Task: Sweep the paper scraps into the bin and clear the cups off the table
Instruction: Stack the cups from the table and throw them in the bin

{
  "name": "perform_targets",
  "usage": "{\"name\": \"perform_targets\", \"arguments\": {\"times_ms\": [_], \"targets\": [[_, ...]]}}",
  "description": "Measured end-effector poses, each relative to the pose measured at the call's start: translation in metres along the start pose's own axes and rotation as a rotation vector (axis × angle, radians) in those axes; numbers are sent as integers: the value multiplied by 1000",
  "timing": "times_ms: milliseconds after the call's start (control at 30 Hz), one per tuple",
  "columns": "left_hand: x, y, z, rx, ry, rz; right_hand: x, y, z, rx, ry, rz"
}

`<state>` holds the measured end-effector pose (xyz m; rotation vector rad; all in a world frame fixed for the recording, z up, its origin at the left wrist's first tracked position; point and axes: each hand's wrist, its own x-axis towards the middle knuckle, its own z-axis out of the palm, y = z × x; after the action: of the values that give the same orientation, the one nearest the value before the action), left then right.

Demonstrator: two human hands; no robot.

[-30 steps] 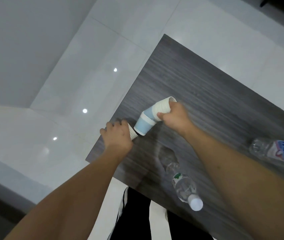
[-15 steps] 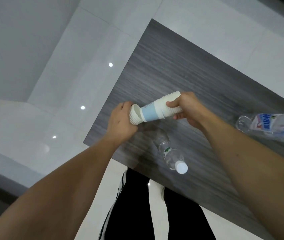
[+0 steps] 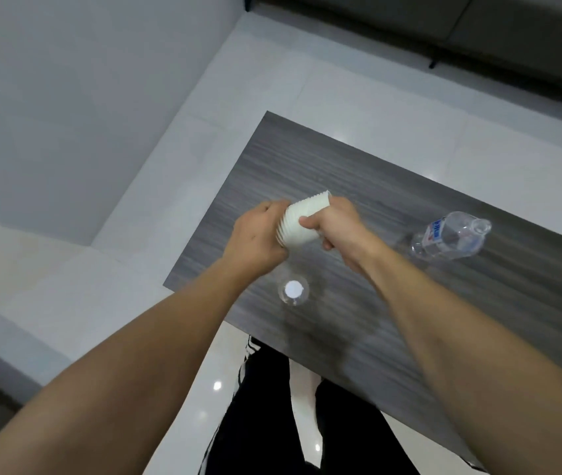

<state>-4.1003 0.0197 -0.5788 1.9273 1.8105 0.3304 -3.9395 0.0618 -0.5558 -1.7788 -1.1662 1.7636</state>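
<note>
Above the near left corner of the dark wood-grain table point(image 3: 358, 173) I hold a stack of white paper cups point(image 3: 302, 221) on its side. My right hand point(image 3: 338, 224) grips the stack from the right, thumb on its near side. My left hand point(image 3: 259, 234) wraps around the stack's left end, and its fingers are hidden behind the cups. No paper scraps or bin are in view.
An upright clear water bottle with a white cap point(image 3: 294, 290) stands on the table just below my hands. A second clear bottle with a blue label point(image 3: 449, 236) lies on its side to the right. White tiled floor surrounds the table; my dark trousers point(image 3: 266, 423) show below its edge.
The cup in my left hand has been pushed into the stack, so the blue band is now hidden. Both hands have closed together, and the view has tilted more downward.
</note>
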Motion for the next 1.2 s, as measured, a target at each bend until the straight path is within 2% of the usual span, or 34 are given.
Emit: {"name": "perform_targets", "arguments": {"times_ms": [133,267,300,467,567,733,933,1067,1200], "targets": [[-37,19,-1,27,31,-77,-35,10,2,-25,-25,-81],[-74,17,-2,-94,82,-305,-55,29,-16,-208,236,-339],[-81,13,-2,-128,109,-357,-56,37,-21,-288,233,-344],[-101,-7,6,-301,186,-546,-48,100,9,-642,-104,-91],[-103,-17,17,-377,197,-565,-38,134,38,-642,-159,-43],[-88,-31,28,-428,115,-536,-29,144,51,-547,79,-96],[-35,5,14,-467,8,-364,-49,114,9,-325,295,-16],[6,89,14,-508,-103,-173,-102,102,-58,-107,532,7],[9,237,18,-524,-209,123,-199,96,-150,31,801,15]]}}
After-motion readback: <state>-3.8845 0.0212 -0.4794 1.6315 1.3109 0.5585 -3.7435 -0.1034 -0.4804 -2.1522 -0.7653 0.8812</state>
